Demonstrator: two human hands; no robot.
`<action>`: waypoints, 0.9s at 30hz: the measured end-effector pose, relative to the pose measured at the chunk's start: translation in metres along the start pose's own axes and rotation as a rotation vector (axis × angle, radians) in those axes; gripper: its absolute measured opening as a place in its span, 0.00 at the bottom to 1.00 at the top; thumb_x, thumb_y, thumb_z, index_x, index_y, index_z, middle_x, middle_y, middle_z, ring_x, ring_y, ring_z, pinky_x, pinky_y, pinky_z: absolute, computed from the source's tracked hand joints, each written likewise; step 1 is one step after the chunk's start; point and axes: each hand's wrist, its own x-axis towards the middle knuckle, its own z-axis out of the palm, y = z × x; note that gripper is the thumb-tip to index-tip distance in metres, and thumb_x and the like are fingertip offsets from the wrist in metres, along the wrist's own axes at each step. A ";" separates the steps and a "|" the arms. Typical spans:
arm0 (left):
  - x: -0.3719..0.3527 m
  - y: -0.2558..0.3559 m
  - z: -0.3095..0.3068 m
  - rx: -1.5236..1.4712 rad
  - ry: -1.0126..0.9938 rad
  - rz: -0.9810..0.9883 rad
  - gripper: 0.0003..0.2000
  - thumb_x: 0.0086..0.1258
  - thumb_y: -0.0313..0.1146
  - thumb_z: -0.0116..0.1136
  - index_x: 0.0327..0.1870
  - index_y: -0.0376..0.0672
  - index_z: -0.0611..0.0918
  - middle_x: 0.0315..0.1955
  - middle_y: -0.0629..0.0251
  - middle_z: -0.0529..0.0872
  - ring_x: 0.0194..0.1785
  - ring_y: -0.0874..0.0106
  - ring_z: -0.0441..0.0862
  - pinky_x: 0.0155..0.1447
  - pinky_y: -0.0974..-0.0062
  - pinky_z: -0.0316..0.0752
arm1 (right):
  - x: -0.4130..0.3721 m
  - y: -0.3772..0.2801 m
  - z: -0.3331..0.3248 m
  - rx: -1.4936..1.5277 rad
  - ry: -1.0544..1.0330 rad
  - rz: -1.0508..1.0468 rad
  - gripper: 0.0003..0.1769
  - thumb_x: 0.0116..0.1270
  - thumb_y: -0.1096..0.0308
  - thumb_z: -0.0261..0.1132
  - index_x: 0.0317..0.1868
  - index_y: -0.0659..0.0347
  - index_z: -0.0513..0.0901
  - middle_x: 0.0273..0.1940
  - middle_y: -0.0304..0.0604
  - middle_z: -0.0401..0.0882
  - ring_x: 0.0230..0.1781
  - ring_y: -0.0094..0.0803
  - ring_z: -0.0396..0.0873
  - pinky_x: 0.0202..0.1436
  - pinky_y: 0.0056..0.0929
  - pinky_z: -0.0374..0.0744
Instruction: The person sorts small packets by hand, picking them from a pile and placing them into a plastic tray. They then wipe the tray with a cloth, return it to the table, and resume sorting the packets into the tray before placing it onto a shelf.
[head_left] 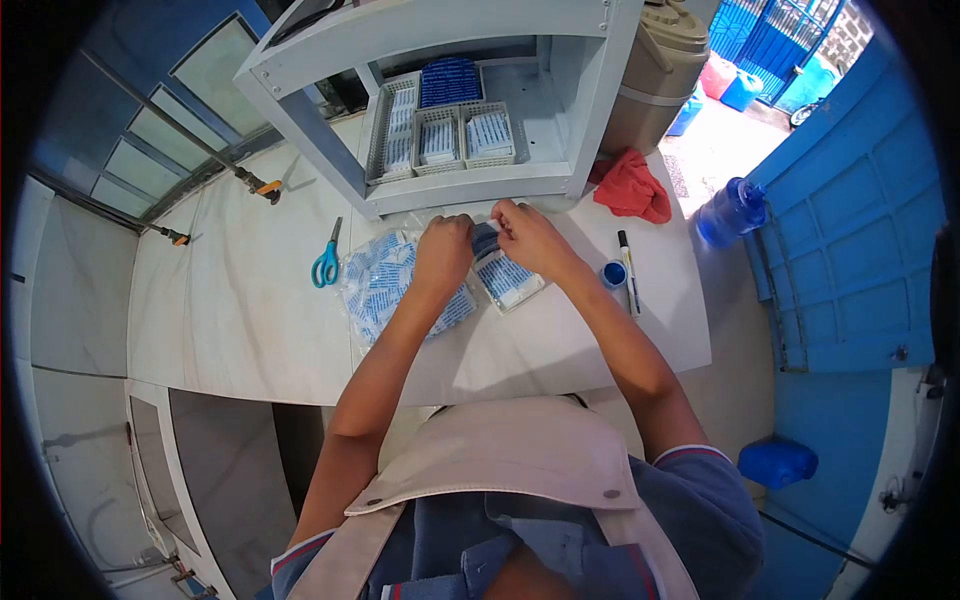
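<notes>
My left hand (445,252) is closed over the right edge of a clear bag of blue-printed white packets (385,283). Close beside it, my right hand (528,238) has its fingers pinched together. Something small and dark blue (485,240) shows between the two hands; whether either hand grips it is too small to tell. Just below the hands lies a small light basket of blue-printed packets (507,278). Turquoise-handled scissors (326,267) rest left of the bag. To the right are a small blue-topped round container (613,274) and an upright-lying marker (629,272).
A white shelf unit (470,187) stands behind the hands, holding baskets of packets (438,142). A red cloth (633,188) and a beige drink dispenser (655,80) are at its right. Gas taps (265,188) are at the left; a blue bottle (732,212) stands beyond the table edge.
</notes>
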 end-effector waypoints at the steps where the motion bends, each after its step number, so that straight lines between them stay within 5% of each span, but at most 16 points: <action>1: -0.002 0.001 0.000 -0.031 0.035 -0.051 0.04 0.58 0.23 0.54 0.31 0.34 0.81 0.30 0.52 0.84 0.38 0.53 0.79 0.44 0.60 0.74 | 0.002 0.004 0.000 0.047 -0.017 0.007 0.14 0.56 0.76 0.59 0.44 0.64 0.69 0.35 0.52 0.78 0.40 0.47 0.77 0.44 0.41 0.76; 22: -0.007 0.007 0.007 -0.295 0.248 -0.235 0.05 0.63 0.28 0.58 0.37 0.41 0.83 0.23 0.53 0.80 0.31 0.58 0.76 0.36 0.63 0.71 | -0.004 0.012 0.008 0.152 0.005 0.031 0.19 0.53 0.78 0.58 0.46 0.62 0.63 0.34 0.52 0.83 0.44 0.51 0.79 0.45 0.43 0.76; 27: -0.012 0.008 0.014 -0.215 0.222 -0.152 0.04 0.61 0.27 0.59 0.36 0.40 0.83 0.23 0.56 0.80 0.32 0.59 0.75 0.37 0.63 0.71 | -0.006 0.008 0.004 0.098 0.020 0.055 0.20 0.53 0.78 0.59 0.45 0.62 0.63 0.35 0.52 0.83 0.44 0.50 0.79 0.46 0.43 0.76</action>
